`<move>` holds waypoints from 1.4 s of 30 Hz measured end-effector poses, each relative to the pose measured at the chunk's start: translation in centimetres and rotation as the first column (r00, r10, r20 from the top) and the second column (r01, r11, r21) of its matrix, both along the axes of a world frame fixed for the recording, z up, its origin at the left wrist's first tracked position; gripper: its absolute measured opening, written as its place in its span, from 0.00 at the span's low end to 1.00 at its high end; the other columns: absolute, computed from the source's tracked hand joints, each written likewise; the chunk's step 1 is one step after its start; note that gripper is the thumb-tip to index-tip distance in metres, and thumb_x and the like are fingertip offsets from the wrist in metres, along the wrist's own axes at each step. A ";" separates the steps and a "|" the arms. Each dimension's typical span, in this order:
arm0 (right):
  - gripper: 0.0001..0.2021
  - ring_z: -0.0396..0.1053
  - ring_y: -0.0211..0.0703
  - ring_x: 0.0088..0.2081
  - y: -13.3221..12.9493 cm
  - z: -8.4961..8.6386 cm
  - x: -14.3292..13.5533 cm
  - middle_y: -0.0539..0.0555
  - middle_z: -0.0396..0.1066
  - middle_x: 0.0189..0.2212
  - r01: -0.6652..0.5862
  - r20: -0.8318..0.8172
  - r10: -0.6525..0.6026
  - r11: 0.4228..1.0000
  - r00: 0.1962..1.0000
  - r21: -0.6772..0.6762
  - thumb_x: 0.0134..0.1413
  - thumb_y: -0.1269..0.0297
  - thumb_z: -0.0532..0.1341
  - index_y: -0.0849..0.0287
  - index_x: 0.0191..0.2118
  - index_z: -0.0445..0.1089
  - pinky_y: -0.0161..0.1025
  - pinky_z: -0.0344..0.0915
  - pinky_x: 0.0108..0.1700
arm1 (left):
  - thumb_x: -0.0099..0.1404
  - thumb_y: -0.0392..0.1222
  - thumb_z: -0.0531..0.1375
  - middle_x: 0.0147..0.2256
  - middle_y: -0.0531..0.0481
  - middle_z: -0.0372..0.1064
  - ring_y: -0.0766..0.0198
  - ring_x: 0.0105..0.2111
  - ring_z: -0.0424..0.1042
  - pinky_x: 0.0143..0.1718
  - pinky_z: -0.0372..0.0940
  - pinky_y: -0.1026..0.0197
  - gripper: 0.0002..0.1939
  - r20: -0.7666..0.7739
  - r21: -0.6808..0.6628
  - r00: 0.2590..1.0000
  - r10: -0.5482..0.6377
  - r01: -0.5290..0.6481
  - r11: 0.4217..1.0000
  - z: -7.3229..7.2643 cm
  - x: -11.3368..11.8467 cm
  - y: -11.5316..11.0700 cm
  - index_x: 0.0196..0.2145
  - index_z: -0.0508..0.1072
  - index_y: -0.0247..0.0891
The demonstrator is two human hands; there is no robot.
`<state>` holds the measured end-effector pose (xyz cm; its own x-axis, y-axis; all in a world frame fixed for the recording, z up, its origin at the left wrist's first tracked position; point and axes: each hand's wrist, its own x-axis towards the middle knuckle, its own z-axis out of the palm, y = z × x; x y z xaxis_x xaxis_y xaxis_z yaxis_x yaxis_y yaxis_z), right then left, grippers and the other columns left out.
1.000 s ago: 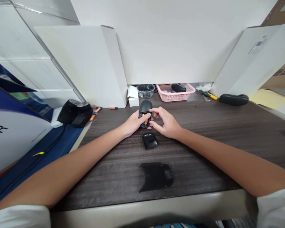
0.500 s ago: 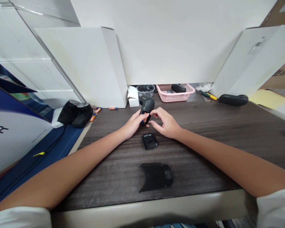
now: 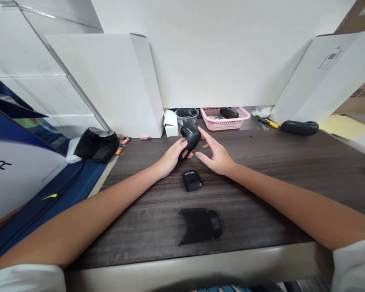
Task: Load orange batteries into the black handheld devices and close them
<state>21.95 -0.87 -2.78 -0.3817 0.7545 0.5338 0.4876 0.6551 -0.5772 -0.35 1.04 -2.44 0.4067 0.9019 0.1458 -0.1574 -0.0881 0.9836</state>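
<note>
In the head view, we see the left hand (image 3: 169,159) clamped on a black battery-powered device (image 3: 191,136), tilted over the worktop's (image 3: 267,178) middle, towards its far edge. The right hand (image 3: 217,156) is spread, its forefinger tip beside the device; we cannot tell whether they touch. A small black cover (image 3: 192,181) and larger black panel (image 3: 200,226) lie nearer the front edge.

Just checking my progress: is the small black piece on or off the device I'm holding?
Off: the small black piece lies on the table, apart from the device.
</note>
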 end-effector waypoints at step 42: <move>0.44 0.63 0.61 0.73 0.9 -1.1 -0.2 0.61 0.57 0.77 -0.103 -0.032 0.104 0.994 0.994 0.031 0.68 0.62 0.63 0.45 0.82 0.42 0.63 0.70 0.68 | 0.70 0.67 0.60 0.34 0.44 0.76 0.66 0.24 0.67 0.20 0.59 0.65 0.31 0.065 -0.123 0.997 -0.036 0.044 0.991 0.8 -0.1 0.3 0.47 0.78 0.31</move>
